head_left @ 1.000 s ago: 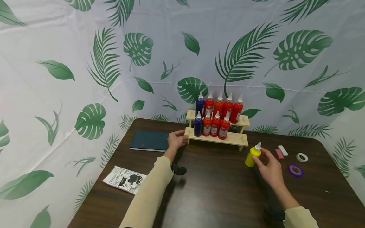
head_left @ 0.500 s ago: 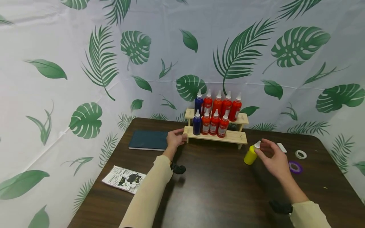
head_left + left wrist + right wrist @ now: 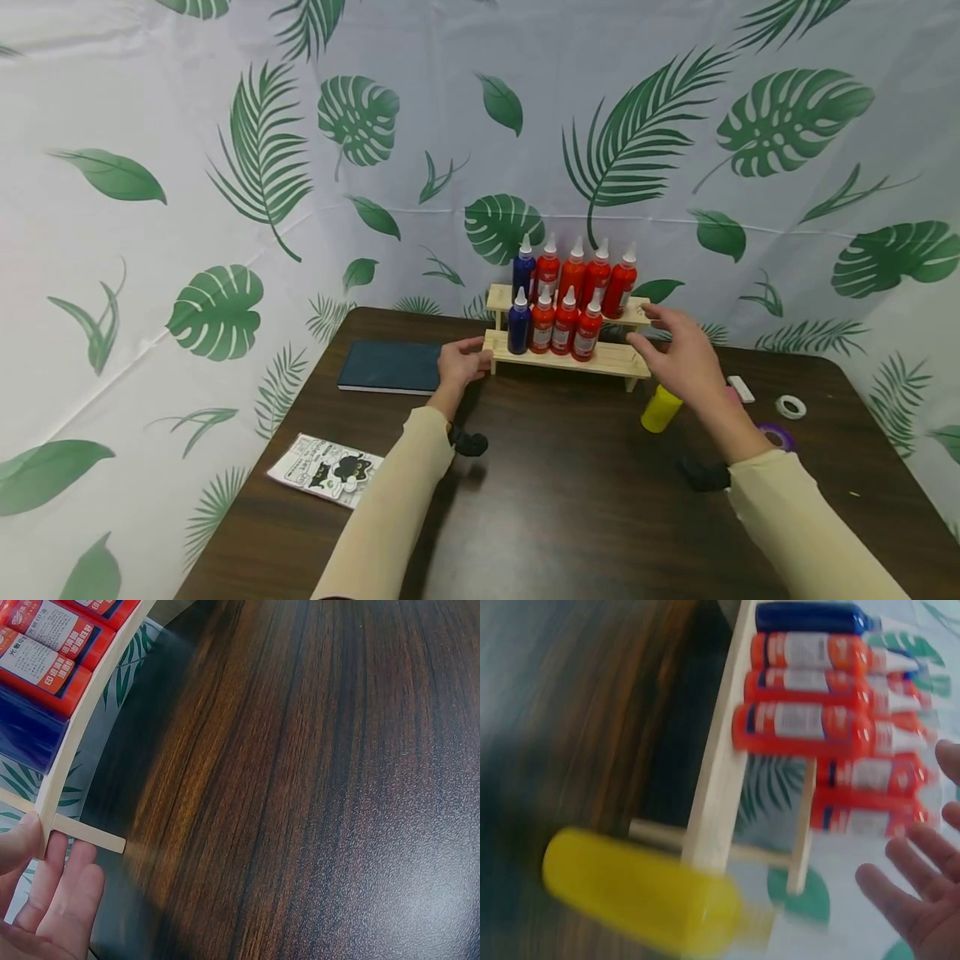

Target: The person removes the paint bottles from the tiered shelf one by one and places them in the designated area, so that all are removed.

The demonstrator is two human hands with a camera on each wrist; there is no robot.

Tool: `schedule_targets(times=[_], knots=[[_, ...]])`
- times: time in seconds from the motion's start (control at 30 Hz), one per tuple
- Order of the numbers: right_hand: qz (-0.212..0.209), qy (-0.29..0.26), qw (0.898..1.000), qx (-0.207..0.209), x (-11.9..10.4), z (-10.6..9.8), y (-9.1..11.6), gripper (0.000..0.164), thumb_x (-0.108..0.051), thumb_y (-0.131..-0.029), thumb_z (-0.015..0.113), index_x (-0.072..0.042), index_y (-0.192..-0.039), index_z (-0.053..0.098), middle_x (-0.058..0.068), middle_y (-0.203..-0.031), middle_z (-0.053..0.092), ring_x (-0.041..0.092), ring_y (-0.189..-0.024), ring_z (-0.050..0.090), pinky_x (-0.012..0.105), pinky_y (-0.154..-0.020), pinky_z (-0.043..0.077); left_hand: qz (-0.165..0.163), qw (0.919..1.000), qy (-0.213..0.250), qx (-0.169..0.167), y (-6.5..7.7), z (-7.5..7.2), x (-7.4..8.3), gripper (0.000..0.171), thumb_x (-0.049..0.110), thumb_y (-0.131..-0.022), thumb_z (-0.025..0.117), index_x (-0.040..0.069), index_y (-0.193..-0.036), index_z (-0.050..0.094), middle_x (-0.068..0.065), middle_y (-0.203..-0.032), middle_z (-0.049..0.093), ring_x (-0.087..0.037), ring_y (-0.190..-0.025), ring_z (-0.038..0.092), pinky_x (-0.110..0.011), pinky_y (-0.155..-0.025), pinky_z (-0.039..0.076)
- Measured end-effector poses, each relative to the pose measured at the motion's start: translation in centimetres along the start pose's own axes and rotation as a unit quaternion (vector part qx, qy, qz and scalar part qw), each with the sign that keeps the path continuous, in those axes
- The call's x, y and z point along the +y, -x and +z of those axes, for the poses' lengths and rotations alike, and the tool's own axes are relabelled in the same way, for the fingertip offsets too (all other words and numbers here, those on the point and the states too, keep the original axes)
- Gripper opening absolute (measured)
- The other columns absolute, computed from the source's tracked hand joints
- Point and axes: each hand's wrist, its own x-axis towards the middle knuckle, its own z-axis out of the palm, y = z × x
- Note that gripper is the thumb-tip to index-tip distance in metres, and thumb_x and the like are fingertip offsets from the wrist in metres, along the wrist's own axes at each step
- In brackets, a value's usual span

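A two-tier wooden rack (image 3: 618,358) holds blue and red squeeze bottles with white pointed nozzles, among them a blue bottle (image 3: 518,329) and a red bottle (image 3: 587,333) on the lower step. My left hand (image 3: 462,363) pinches the rack's left end; in the left wrist view the thumb (image 3: 22,844) lies on the board's edge and the fingers (image 3: 71,889) below it. The right hand (image 3: 684,354) hovers by the rack's right end, fingers spread, holding nothing. A yellow bottle (image 3: 661,410) stands on the table below it, its nozzle hidden by the hand in the head view.
A dark blue notebook (image 3: 390,367) lies left of the rack. Nearer on the left is a packet with black cats (image 3: 327,471). On the right lie a white eraser (image 3: 741,389), a white tape roll (image 3: 791,407) and a purple tape roll (image 3: 777,436). A leaf-print cloth (image 3: 420,167) hangs behind the table.
My right hand has let go of the yellow bottle and moved up and left to the rack's right end. The bottle stays standing. The left hand has kept its hold on the rack.
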Motion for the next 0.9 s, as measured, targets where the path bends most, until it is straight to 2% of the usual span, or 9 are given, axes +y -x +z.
schedule_targets(times=[0.17,0.33,0.57,0.9], knots=[[0.044,-0.026,0.997,-0.056,-1.2,2.4,-2.7,0.067,-0.035,-0.094,0.060,-0.003,-0.147,0.034,0.025,-0.139,0.046,0.044,-0.122,0.048,0.060,-0.096,0.041,-0.004,1.0000,-0.004,-0.001,-0.2,0.0,0.0,0.029,0.013,-0.083,0.076,0.012,-0.112,0.073,-0.012,-0.086,0.074,-0.023,-0.076,0.072,-0.038,-0.068,0.059],[0.074,-0.035,0.994,-0.074,-1.3,4.6,-4.0,0.070,-0.031,-0.095,0.060,0.001,-0.148,0.028,0.027,-0.140,0.044,0.044,-0.123,0.048,0.058,-0.099,0.040,-0.004,1.0000,-0.007,0.001,-0.3,0.1,0.1,0.029,0.013,-0.083,0.076,0.012,-0.112,0.073,-0.013,-0.087,0.074,-0.024,-0.076,0.072,-0.038,-0.068,0.059],[0.089,-0.033,0.993,-0.069,-0.9,7.1,-4.1,0.069,-0.030,-0.094,0.061,0.000,-0.148,0.029,0.026,-0.145,0.039,0.044,-0.129,0.040,0.061,-0.104,0.033,-0.013,0.9997,-0.014,0.012,-0.4,0.2,0.1,0.028,0.013,-0.082,0.076,0.013,-0.110,0.074,-0.011,-0.086,0.074,-0.022,-0.072,0.072,-0.038,-0.067,0.059],[0.115,-0.045,0.992,-0.026,-0.2,8.3,-3.9,0.064,-0.034,-0.095,0.060,-0.005,-0.146,0.035,0.021,-0.144,0.043,0.040,-0.130,0.042,0.059,-0.105,0.033,-0.009,0.9996,-0.027,0.009,-0.7,0.3,0.1,0.031,0.013,-0.081,0.077,0.012,-0.112,0.073,-0.011,-0.086,0.074,-0.019,-0.068,0.072,-0.037,-0.064,0.059]])
